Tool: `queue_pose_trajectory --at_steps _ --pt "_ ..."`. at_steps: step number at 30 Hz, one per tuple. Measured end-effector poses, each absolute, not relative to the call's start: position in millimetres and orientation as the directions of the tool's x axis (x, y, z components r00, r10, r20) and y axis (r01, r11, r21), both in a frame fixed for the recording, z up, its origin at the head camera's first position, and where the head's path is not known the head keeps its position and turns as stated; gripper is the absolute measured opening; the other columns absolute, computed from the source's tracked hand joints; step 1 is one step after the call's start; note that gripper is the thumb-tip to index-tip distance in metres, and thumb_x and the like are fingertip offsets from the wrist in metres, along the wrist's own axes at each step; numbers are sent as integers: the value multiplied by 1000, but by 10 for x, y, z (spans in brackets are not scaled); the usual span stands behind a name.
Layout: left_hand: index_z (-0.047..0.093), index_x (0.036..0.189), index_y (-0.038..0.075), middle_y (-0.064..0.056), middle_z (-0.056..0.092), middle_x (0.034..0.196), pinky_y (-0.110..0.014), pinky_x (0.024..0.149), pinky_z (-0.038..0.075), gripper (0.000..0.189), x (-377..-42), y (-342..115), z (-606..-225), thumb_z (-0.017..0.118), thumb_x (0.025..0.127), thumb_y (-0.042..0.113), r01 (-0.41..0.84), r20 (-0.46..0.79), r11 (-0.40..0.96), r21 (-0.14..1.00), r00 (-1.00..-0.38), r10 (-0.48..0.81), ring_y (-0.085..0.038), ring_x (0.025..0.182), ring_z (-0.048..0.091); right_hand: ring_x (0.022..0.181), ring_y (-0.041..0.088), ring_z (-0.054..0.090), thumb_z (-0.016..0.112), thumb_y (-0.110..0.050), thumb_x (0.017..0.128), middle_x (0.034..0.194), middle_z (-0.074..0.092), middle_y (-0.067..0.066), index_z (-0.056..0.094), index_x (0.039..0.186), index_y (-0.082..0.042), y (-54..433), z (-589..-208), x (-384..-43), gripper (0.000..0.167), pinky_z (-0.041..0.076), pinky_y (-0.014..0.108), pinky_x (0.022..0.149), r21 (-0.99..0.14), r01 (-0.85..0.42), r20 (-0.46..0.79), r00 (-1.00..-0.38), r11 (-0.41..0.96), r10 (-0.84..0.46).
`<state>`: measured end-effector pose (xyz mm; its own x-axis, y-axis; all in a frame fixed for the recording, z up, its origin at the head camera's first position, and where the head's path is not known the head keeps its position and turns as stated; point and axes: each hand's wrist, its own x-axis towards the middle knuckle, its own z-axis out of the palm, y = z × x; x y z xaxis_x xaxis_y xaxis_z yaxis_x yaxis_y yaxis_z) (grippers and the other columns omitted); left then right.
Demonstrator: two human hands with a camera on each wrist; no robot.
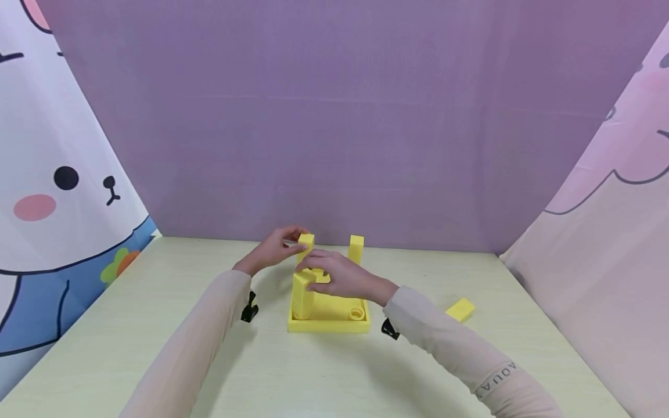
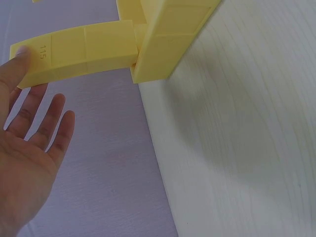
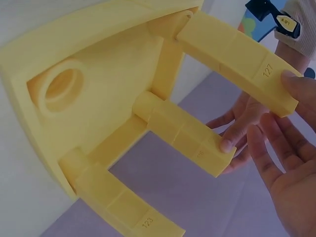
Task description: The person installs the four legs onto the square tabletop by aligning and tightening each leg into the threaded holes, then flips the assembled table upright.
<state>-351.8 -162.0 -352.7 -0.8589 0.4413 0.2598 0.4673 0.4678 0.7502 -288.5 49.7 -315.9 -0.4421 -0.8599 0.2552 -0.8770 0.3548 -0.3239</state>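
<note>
A square yellow base (image 1: 328,327) with raised edges lies on the table, several yellow legs standing up from its corners like an upturned toy table. At the back left, my left hand (image 1: 274,247) pinches the top of the leg marked 115 (image 2: 74,49), thumb on its face and other fingers spread. My right hand (image 1: 347,276) grips the top of the front-left leg (image 3: 237,52), marked 127, between thumb and fingers. The back-right leg (image 1: 356,249), marked 123, stands untouched. A round socket (image 3: 78,89) shows in the front-right corner.
A loose yellow block (image 1: 461,310) lies on the table, right of the base and beside my right forearm. Black wrist devices hang under both sleeves. A purple cloth backdrop (image 1: 334,128) rises behind the table (image 1: 324,377), with printed cloth at both sides.
</note>
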Motion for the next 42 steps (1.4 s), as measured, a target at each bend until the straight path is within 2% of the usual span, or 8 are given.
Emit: queue_pose_trajectory --at_steps 8,16,20,26,32,36,42 --pt "54 120 9 -11 62 110 -42 86 50 33 -3546 -1640 -3545 59 89 20 488 277 476 732 -850 447 -27 103 59 97 11 55 67 -18 84 113 58 0 59 114 -10 471 -3211 -2838 33 53 29 71 -360 -847 293 -501 391 -814" --pt "54 119 11 -9 62 110 -42 87 50 32 -3567 -1640 -3558 59 88 20 472 266 481 739 -860 436 -26 104 59 84 13 57 70 -22 81 104 61 1 61 108 -9 439 -3272 -2763 32 49 22 70 -275 -847 395 -532 456 -749" --pt "54 119 9 -11 62 111 -43 87 49 33 -3561 -1640 -3556 60 88 20 481 275 472 739 -854 440 -28 104 59 86 14 59 71 -23 79 100 61 0 61 107 -9 428 -3274 -2742 32 49 23 74 -256 -844 414 -536 471 -736" --pt "55 118 9 -12 62 109 -42 86 50 33 -3561 -1638 -3558 60 88 20 491 286 467 735 -850 443 -28 102 59 96 12 57 69 -21 82 110 59 1 59 111 -9 442 -3223 -2766 33 50 24 81 -271 -850 343 -523 451 -780" --pt "54 119 12 -8 62 110 -41 86 50 32 -3566 -1639 -3562 59 89 20 469 263 486 738 -862 433 -24 102 59 105 14 53 67 -14 83 118 56 3 57 117 -8 472 -3163 -2834 36 53 27 75 -323 -863 253 -473 387 -844" --pt "53 121 8 -12 61 112 -44 89 48 34 -3530 -1638 -3528 58 90 19 468 259 479 743 -860 439 -27 104 58 106 13 53 67 -14 83 119 57 2 57 118 -8 476 -3157 -2855 37 51 22 72 -319 -873 250 -454 370 -855" --pt "53 122 10 -12 60 113 -45 89 48 36 -3566 -1643 -3564 59 89 21 461 253 473 751 -862 439 -28 105 57 98 12 56 67 -18 83 114 59 2 58 117 -7 458 -3199 -2810 36 51 19 70 -310 -848 282 -513 429 -811"
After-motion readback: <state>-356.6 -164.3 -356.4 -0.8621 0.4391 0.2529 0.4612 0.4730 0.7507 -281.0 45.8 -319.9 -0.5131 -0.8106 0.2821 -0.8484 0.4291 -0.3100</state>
